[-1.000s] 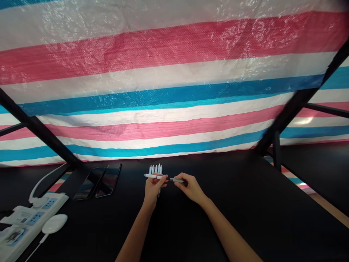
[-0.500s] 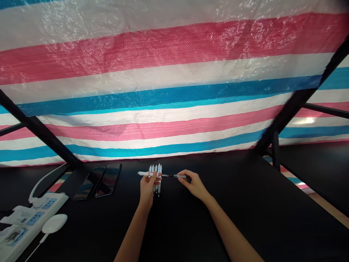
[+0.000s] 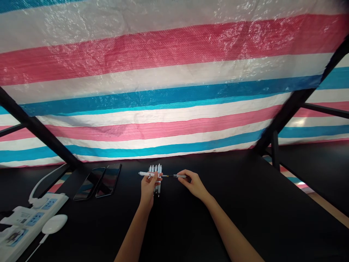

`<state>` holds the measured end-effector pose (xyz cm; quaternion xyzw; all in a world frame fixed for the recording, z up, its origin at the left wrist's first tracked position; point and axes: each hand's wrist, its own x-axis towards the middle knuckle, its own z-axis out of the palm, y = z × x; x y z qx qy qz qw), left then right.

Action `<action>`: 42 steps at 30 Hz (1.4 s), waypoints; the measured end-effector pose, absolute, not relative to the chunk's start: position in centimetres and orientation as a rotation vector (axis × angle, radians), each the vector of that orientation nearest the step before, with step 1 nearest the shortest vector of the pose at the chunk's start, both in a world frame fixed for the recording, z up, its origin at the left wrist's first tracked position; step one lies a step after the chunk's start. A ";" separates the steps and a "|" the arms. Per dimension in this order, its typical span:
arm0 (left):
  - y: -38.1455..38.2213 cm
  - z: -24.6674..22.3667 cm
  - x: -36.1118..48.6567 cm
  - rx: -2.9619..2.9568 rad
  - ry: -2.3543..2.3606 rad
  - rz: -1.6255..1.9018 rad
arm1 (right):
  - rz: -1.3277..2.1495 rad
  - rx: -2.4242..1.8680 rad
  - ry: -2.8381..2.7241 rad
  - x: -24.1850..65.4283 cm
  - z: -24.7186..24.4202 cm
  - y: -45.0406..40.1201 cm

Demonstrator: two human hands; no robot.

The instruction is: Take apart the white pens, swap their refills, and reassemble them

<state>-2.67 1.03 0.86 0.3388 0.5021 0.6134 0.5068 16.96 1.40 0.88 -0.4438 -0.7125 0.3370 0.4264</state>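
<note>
Sideways between my hands lies a pen taken apart, its white barrel (image 3: 146, 174) pointing left. My left hand (image 3: 148, 187) pinches that barrel between thumb and fingers. A thin dark refill (image 3: 168, 176) sticks out of the barrel to the right. Its far end runs into a short grey translucent piece (image 3: 180, 176), which looks like the pen's front section. The thumb and fingertips of my right hand (image 3: 193, 182) are closed on this piece. Beneath my left hand several white pens (image 3: 159, 182) lie side by side on the black table, partly hidden by the fingers.
Two dark phones (image 3: 89, 183) (image 3: 109, 181) lie left of the pens on the black table (image 3: 174, 225). A white power strip (image 3: 32, 222) with plugs and a round white charger (image 3: 55, 223) are at lower left. Behind stands striped plastic sheeting (image 3: 163, 120) between black frame bars (image 3: 289, 112).
Almost nothing differs. My left hand and the white barrel have shifted very slightly right; my right hand stays in place, and the refill still shows between them.
</note>
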 end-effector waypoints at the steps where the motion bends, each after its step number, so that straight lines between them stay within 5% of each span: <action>1: 1.0 0.9 -2.7 0.819 1.211 1.479 | 0.842 -1.111 -1.781 16.9 0.9 1.4; 42: 0.0 1.3 -0.4 1.178 1.156 1.368 | 1.165 -0.982 -1.765 15.1 1.2 0.2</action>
